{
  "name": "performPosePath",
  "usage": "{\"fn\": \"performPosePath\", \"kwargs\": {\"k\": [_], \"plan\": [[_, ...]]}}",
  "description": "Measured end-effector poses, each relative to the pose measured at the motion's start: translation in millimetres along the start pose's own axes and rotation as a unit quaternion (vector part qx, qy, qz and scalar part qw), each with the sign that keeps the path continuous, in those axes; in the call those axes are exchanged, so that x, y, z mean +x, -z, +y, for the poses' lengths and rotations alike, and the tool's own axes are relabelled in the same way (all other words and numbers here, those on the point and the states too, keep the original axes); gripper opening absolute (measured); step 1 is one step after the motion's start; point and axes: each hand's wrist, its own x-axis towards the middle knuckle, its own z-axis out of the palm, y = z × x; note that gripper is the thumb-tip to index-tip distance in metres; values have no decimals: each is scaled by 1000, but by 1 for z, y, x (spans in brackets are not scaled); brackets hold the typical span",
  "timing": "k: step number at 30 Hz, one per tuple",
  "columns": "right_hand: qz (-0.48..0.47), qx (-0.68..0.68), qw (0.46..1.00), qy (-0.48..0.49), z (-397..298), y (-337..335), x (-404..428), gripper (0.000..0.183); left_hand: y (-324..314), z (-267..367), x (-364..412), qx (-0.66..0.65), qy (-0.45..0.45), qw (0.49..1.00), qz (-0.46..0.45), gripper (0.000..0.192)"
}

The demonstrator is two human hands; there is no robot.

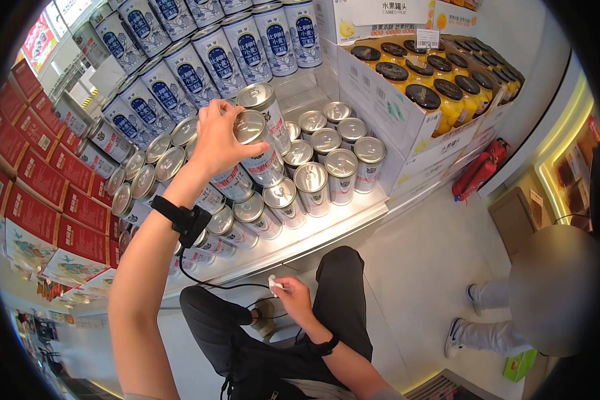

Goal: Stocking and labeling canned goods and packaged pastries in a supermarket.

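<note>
My left hand (222,135), with a black strap and device at the wrist, reaches over the shelf and grips the top of a silver-lidded can (261,160), thumb on its near side. This can stands on the lower layer of cans, next to another raised can (270,110). Low between my knees, my right hand (294,299) pinches a small crumpled white tissue or cloth (274,286). Shorter-looking rows of silver-lidded cans (341,175) stand to the right on the white shelf (330,226).
Blue-and-white cans (222,65) rise behind; red boxes (50,175) are stacked left. Cartons (385,115) hold jars of yellow fruit (422,102) at right. A red fire extinguisher (480,170) stands beyond. Another person (490,336) is at the right, near a green box (520,365). A black cable (220,286) hangs below my left wrist.
</note>
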Motion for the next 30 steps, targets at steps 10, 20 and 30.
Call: {"fn": "performPosePath", "kwargs": {"k": [10,20,30], "plan": [[-6,-25,999,-19,4,3,-3,21,-13,1,-7,46,3,998,46,78],[-2,-11,999,-36,5,7,-3,23,5,31,-54,-38,-35,996,69,71],[-15,-56,997,-51,21,-1,-6,22,-19,3,-271,-326,177,928,28,15]]}}
